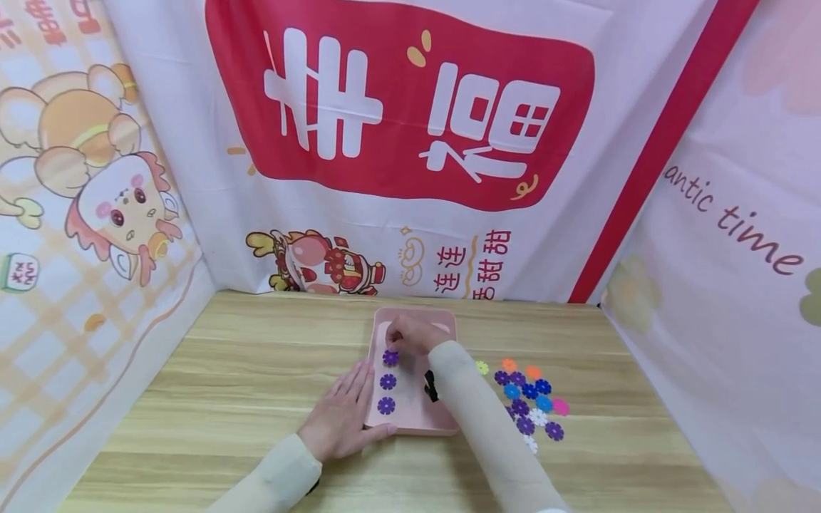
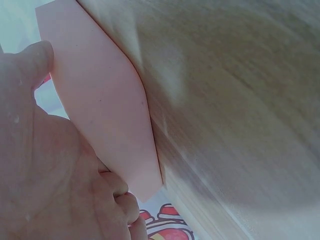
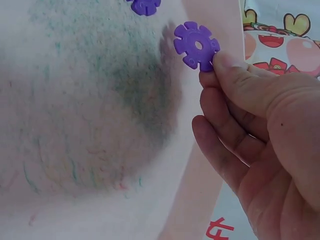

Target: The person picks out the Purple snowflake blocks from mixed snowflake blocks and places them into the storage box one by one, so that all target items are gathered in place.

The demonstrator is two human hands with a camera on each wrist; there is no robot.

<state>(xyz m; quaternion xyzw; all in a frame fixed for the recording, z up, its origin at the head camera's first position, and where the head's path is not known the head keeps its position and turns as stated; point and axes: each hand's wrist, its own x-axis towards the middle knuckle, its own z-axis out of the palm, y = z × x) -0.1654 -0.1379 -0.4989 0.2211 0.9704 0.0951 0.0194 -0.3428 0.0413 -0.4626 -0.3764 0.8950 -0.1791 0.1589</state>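
Note:
A pink tray (image 1: 417, 413) lies on the table, its inner floor marked with coloured streaks in the right wrist view. My right hand (image 1: 413, 336) reaches over its far part and pinches a purple notched plastic disc (image 3: 196, 45) between thumb and index finger. Toward me, along the tray's left side, two more purple discs (image 1: 388, 382) lie in a column with it. My left hand (image 1: 340, 417) rests against the tray's near left corner, fingers extended along the left side and thumb along the near wall. The left wrist view shows that hand touching the pink outer wall (image 2: 100, 95).
Loose notched discs (image 1: 529, 390) in purple, blue, orange, white, pink and yellow-green are scattered on the wooden table (image 1: 256, 370) right of the tray, beside my right forearm. Printed cloth (image 1: 398, 242) hangs along the table's far edge, with more cloth on both sides.

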